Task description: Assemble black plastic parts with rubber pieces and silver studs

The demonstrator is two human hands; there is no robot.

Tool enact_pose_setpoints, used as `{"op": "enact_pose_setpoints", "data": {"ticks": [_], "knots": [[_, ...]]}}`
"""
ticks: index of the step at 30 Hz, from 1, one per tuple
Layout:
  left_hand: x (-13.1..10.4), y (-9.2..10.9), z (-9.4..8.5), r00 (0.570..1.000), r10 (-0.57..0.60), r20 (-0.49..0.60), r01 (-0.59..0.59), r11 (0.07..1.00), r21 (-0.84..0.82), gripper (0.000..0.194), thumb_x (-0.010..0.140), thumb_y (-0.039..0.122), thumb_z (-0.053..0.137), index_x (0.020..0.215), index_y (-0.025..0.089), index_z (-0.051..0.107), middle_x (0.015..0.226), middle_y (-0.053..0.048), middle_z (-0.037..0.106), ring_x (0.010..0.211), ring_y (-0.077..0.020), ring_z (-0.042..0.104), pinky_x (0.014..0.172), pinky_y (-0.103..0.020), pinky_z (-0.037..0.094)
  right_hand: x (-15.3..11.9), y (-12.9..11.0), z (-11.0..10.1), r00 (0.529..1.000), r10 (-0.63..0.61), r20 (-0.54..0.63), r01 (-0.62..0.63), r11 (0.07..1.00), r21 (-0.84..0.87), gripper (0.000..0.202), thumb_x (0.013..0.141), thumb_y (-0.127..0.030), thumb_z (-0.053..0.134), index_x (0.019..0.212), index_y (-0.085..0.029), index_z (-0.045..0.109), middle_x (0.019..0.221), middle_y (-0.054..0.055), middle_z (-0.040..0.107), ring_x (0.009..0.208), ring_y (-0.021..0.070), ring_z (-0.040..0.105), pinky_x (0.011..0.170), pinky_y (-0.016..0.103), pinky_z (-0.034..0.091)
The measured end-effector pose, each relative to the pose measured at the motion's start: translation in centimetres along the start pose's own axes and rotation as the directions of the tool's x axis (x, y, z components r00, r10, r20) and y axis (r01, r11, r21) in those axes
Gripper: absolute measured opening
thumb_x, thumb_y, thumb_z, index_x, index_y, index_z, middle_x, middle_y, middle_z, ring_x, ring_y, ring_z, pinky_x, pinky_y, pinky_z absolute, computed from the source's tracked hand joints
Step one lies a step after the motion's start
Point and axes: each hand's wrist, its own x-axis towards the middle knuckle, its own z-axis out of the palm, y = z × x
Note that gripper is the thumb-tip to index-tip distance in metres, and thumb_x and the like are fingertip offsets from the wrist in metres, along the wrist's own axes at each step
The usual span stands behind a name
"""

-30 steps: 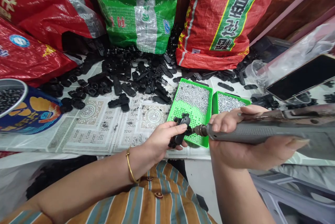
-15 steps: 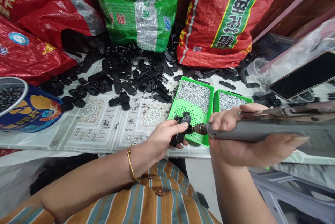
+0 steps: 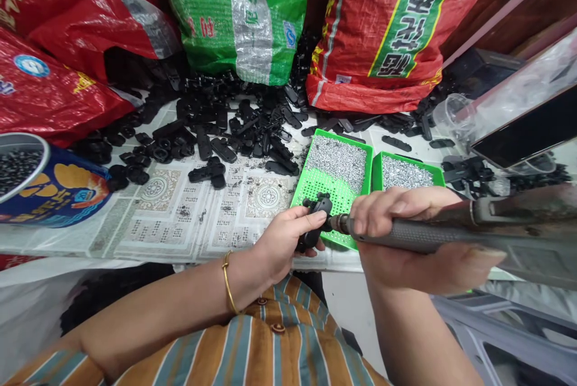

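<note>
With clock hours read around the black part (image 3: 321, 210), the left hand (image 3: 283, 240) comes in from 8 o'clock, thumb across the part's near face and fingers behind, pinching it. The right hand (image 3: 387, 254) is at 3 o'clock, fingers wrapped over a grey driver (image 3: 419, 234) and thumb stretched along its near side.

The part is dark and knobbly, held tilted above the near end of a green tray (image 3: 370, 169). The driver's nose meets its 3 o'clock side; I cannot tell whether the tip is seated.

The tray lies at 1 o'clock, small silvery pieces over its far half. A second tray (image 3: 377, 177) sits at 2 o'clock, its near end hidden by the right hand. Loose black pieces (image 3: 252, 124) crowd 11 o'clock, below a green sack (image 3: 205, 7). A red sack (image 3: 356, 43) stands at 1 o'clock, a blue tub (image 3: 58, 193) at 9.
</note>
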Motion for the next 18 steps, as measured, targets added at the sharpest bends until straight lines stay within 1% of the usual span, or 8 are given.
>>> {"op": "enact_pose_setpoints", "data": {"ticks": [8, 11, 12, 14, 16, 17, 18], "knots": [[0.3, -0.3, -0.1, 0.999, 0.039, 0.025, -0.04, 0.999, 0.014, 0.026, 0.072, 0.037, 0.064, 0.081, 0.015, 0.053, 0.072, -0.001, 0.057, 0.055, -0.0092, 0.054, 0.047, -0.021, 0.035, -0.5, 0.7, 0.0, 0.999, -0.025, 0.031, 0.023, 0.999, 0.046, 0.031, 0.071, -0.049, 0.057, 0.07, -0.019, 0.061, 0.045, -0.004, 0.049, 0.037, 0.0131, 0.047, 0.037, 0.029, 0.038], [0.5, 0.0, -0.2, 1.0, 0.002, 0.021, -0.004, 0.997, 0.072, 0.027, 0.07, 0.036, 0.065, 0.079, 0.015, 0.053, 0.071, -0.002, 0.057, 0.053, -0.0096, 0.054, 0.047, -0.022, 0.034, -0.4, 0.0, -0.6, 1.0, 0.01, -0.009, -0.01, 0.999, 0.043, 0.035, 0.073, -0.054, 0.053, 0.076, -0.02, 0.063, 0.045, -0.004, 0.05, 0.037, 0.013, 0.046, 0.038, 0.029, 0.037], [0.5, 0.1, -0.3, 1.0, -0.014, 0.016, 0.013, 0.996, 0.092, 0.027, 0.069, 0.035, 0.066, 0.079, 0.014, 0.053, 0.071, -0.002, 0.057, 0.053, -0.0099, 0.055, 0.047, -0.023, 0.035, -0.2, -0.3, -1.0, 0.999, 0.01, -0.04, -0.009, 1.0, 0.023, 0.038, 0.074, -0.056, 0.05, 0.08, -0.021, 0.063, 0.045, -0.004, 0.05, 0.036, 0.0129, 0.046, 0.038, 0.029, 0.037], [0.4, 0.3, -0.5, 0.999, -0.024, 0.03, 0.02, 0.993, 0.12, 0.027, 0.068, 0.034, 0.067, 0.082, 0.014, 0.053, 0.075, -0.003, 0.058, 0.057, -0.0109, 0.057, 0.051, -0.024, 0.037, 0.0, -1.0, -2.0, 0.987, -0.062, -0.145, 0.052, 0.996, -0.074, 0.042, 0.075, -0.058, 0.046, 0.086, -0.022, 0.063, 0.045, -0.005, 0.05, 0.036, 0.0125, 0.044, 0.039, 0.029, 0.036], [0.1, 0.4, -0.9, 0.997, -0.017, 0.076, 0.007, 0.99, 0.138, 0.031, 0.067, 0.033, 0.068, 0.088, 0.014, 0.055, 0.081, -0.004, 0.059, 0.064, -0.0123, 0.059, 0.058, -0.025, 0.04, 0.2, -1.2, -3.2, 0.943, -0.186, -0.276, 0.131, 0.97, -0.207, 0.042, 0.076, -0.056, 0.041, 0.087, -0.021, 0.062, 0.046, -0.004, 0.049, 0.037, 0.0124, 0.044, 0.04, 0.029, 0.036], [-0.2, 0.5, -1.2, 0.994, -0.012, 0.108, -0.003, 0.99, 0.14, 0.033, 0.067, 0.032, 0.069, 0.09, 0.014, 0.055, 0.085, -0.005, 0.06, 0.068, -0.0132, 0.059, 0.063, -0.026, 0.041, 0.2, -1.1, -3.9, 0.916, -0.225, -0.333, 0.14, 0.955, -0.262, 0.042, 0.076, -0.054, 0.039, 0.086, -0.02, 0.062, 0.046, -0.004, 0.048, 0.038, 0.0123, 0.044, 0.041, 0.029, 0.036], [-0.6, 0.5, -1.6, 0.991, -0.004, 0.137, -0.015, 0.99, 0.138, 0.034, 0.067, 0.031, 0.069, 0.093, 0.014, 0.056, 0.089, -0.006, 0.06, 0.072, -0.014, 0.059, 0.067, -0.027, 0.042, 0.2, -0.8, -4.6, 0.895, -0.236, -0.379, 0.124, 0.947, -0.297, 0.041, 0.076, -0.052, 0.039, 0.086, -0.02, 0.062, 0.046, -0.004, 0.048, 0.039, 0.0122, 0.044, 0.041, 0.029, 0.037]]}}
